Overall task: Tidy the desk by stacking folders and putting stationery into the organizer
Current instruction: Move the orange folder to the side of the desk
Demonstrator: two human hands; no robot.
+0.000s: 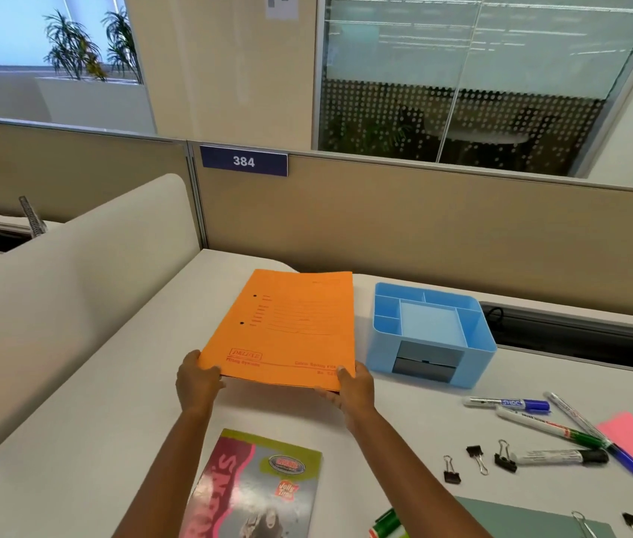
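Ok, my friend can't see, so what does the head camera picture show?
A person's left hand and right hand grip the near edge of an orange paper folder on a white desk. A light blue plastic organizer stands to its right, with marker pens and black binder clips nearer the person.

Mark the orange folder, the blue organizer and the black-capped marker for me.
orange folder (287, 324), head view, middle of its front cover.
blue organizer (382, 351), head view, left outer wall.
black-capped marker (555, 457), head view, white barrel.
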